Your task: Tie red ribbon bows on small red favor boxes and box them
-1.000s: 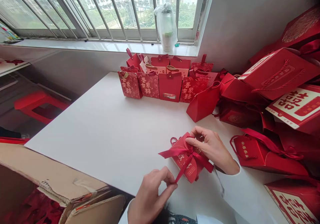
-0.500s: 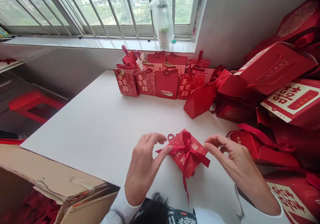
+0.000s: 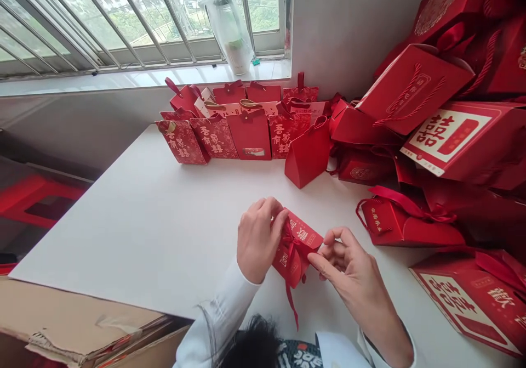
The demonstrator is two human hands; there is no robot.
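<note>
A small red gift box (image 3: 296, 246) is held just above the white counter (image 3: 123, 236), its ribbon tail (image 3: 292, 302) hanging down. The left hand (image 3: 259, 241) is closed around one end, by the ribbon knot (image 3: 290, 243). The right hand (image 3: 349, 280) is half open at the box's edge, its hold unclear. Settling the knot seems the step in hand, and it appears to call for a firm tightening.

Gift bags (image 3: 250, 135) line the table's (image 3: 123, 236) far edge, with boxes (image 3: 415, 88) piled to its right.

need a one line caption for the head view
Left hand grips a small red gift box, its ribbon hanging, right hand beside it, over a white table.
</note>
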